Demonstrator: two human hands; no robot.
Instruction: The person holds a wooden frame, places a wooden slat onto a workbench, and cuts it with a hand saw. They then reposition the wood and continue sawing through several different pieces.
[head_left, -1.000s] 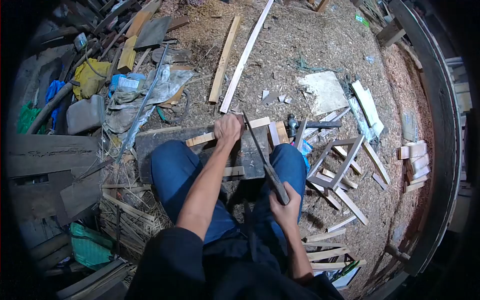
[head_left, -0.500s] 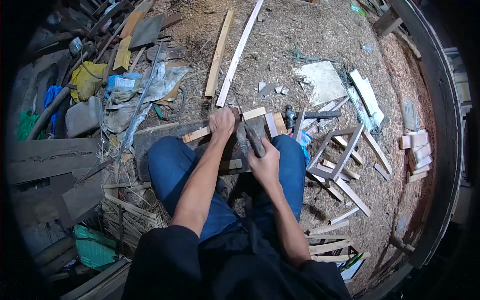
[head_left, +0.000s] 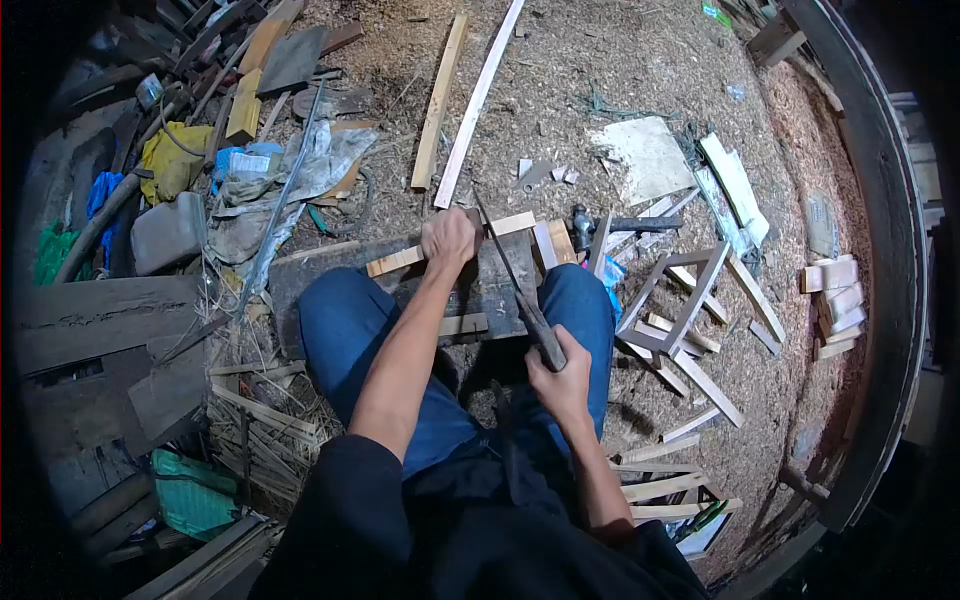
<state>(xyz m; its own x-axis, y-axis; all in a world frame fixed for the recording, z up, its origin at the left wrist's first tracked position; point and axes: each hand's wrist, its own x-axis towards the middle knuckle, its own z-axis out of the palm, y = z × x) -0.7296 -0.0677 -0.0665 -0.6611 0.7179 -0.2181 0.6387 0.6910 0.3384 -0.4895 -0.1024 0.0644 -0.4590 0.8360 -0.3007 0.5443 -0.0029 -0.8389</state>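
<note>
My left hand [head_left: 450,236] is closed over a pale wooden strip [head_left: 513,224], pressing it onto a dark wooden board [head_left: 340,258] in front of my knees. A small dark brown piece, partly hidden, sits against the fingers. In my right hand [head_left: 561,372] is the handle of a handsaw [head_left: 515,285]. Its thin blade runs up and across the strip, just right of my left hand. Another short wooden piece [head_left: 464,325] lies on the near edge of the board.
To the right lie a hammer [head_left: 625,225], a small wooden frame [head_left: 680,300] and several loose strips. Long strips [head_left: 440,105] rest on the chip-covered ground ahead. Rags [head_left: 250,205], a grey container [head_left: 168,235] and scrap timber crowd the left. Stacked blocks [head_left: 836,305] stand far right.
My right hand has pulled the saw back toward my body and slightly right. My left hand stays in place on the strip.
</note>
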